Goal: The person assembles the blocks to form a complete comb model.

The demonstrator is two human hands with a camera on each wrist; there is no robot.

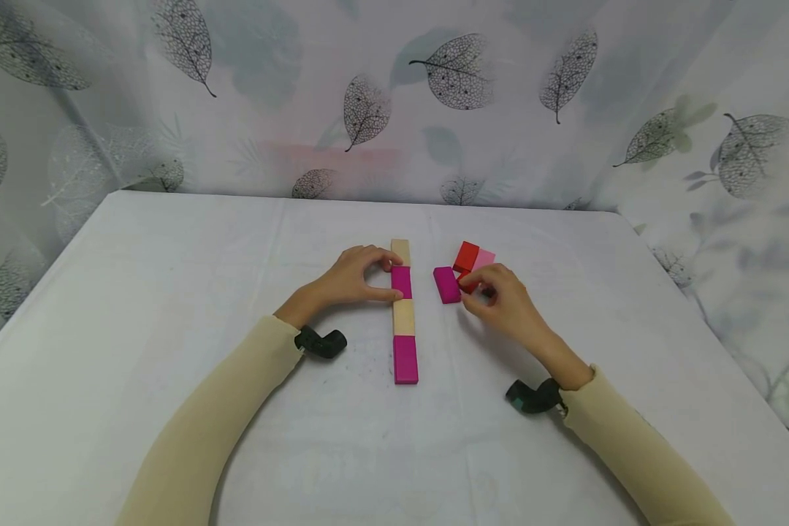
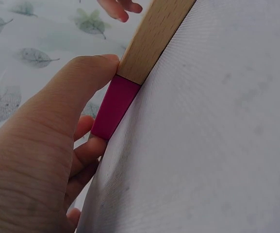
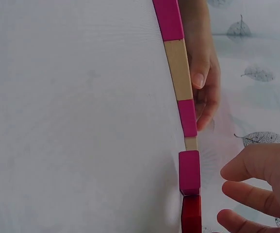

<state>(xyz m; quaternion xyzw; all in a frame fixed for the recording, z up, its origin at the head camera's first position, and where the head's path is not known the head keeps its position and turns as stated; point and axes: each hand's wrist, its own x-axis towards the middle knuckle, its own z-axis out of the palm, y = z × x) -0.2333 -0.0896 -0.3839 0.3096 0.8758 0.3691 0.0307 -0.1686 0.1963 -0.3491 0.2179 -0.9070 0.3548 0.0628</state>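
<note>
Left hand (image 1: 350, 277) pinches a block in the row; right hand (image 1: 502, 296) beside the loose ones

At the far left the leaf-print cloth (image 1: 366, 109) stands behind the white table (image 1: 138, 292); the left sleeve (image 1: 217, 424) reaches in from the near edge, with a dark device (image 1: 322, 343) at its wrist; the left hand has its thumb and index finger bent to a narrow gap, the fingertips at the two ends of the far magenta block (image 1: 401, 281), which lies flat on the table.

That block is part of a straight row running away from the person, end to end; nearest is the near magenta block (image 1: 405, 359), then the near wood block (image 1: 404, 318), then the pinched one, then the far wood block (image 1: 400, 250), partly covered by the index finger.

Just right of the row, apart from it, the loose magenta block (image 1: 446, 285) lies slightly turned; right of that come the far red block (image 1: 465, 256), the near red block (image 1: 463, 277), mostly hidden by fingers, and the pink block (image 1: 483, 258), bunched together.

The right hand is beside this bunch, its fingers loosely bent and parted, with nothing seen between them; whether a fingertip touches the near red block I cannot tell; farthest right is the right sleeve (image 1: 644, 453).
</note>
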